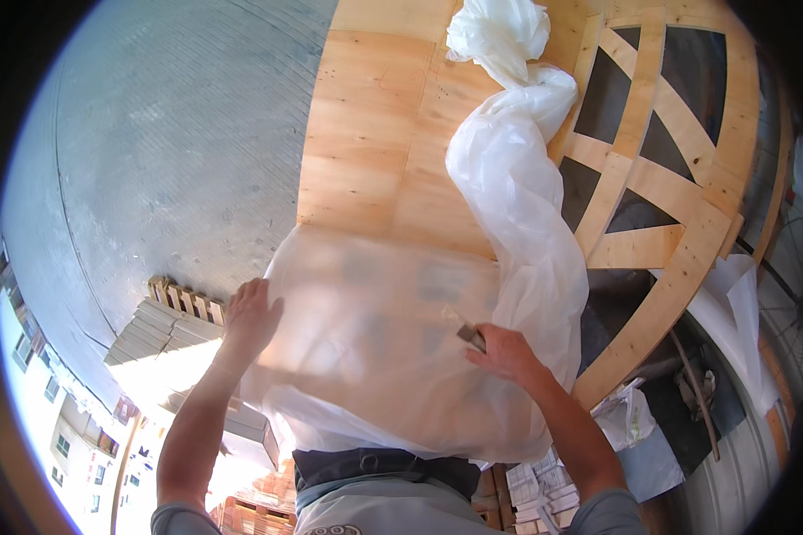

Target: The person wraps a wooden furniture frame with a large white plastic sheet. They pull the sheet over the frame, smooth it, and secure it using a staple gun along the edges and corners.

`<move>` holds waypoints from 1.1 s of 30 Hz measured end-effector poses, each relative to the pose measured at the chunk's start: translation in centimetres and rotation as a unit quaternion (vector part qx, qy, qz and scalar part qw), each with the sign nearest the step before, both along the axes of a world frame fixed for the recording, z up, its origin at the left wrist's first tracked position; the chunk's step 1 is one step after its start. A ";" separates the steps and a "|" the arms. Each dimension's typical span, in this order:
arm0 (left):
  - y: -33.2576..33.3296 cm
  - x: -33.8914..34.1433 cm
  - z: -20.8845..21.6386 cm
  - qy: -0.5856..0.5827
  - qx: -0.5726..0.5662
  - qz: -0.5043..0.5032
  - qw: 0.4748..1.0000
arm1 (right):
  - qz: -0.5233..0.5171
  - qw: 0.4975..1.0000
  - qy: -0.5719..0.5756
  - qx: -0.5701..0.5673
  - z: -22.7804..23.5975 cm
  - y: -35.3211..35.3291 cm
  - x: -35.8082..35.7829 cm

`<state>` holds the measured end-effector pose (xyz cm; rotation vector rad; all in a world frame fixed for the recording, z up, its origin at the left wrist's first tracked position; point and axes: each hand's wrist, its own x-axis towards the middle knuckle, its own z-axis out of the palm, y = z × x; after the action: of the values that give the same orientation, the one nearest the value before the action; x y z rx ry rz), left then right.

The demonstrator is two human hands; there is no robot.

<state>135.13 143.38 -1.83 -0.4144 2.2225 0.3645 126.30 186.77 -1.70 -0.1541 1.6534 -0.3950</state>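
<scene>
A translucent white plastic sheet (pixel 357 339) lies over the near part of a plywood panel (pixel 366 134). From its right side, a loose gathered length of the same plastic (pixel 509 152) runs up to the far edge. My left hand (pixel 252 316) rests at the sheet's left edge, with fingers laid out and thumb apart. Over the sheet's right part, my right hand (pixel 506 350) is closed around a small hand tool (pixel 470 337) with a grey blocky end. Its exact kind is unclear, and a pale blurred bit shows just beyond it.
At right stands a wooden frame (pixel 629 116) with diagonal braces and a curved edge. Stacked grey boards (pixel 165 339) and a slatted wooden pallet (pixel 187 300) lie left of my left arm. Concrete floor (pixel 178 134) spreads at far left. A crumpled plastic bag (pixel 629 415) lies low at right.
</scene>
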 end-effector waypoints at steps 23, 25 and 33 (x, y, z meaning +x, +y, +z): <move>6.6 16.1 12.6 0.156 0.183 0.620 0.747 | 0.162 0.907 0.336 -0.195 15.6 -3.7 13.2; 6.1 16.9 11.9 0.191 0.190 0.470 0.841 | 0.166 0.904 0.349 -0.186 15.6 -4.0 13.4; 5.0 17.0 14.3 0.099 0.215 0.629 0.740 | 0.124 0.918 0.325 -0.190 17.3 -4.3 12.5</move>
<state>152.12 148.42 12.42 -1.6407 1.5989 1.6352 138.84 182.49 15.57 -0.8569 2.1556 -0.4997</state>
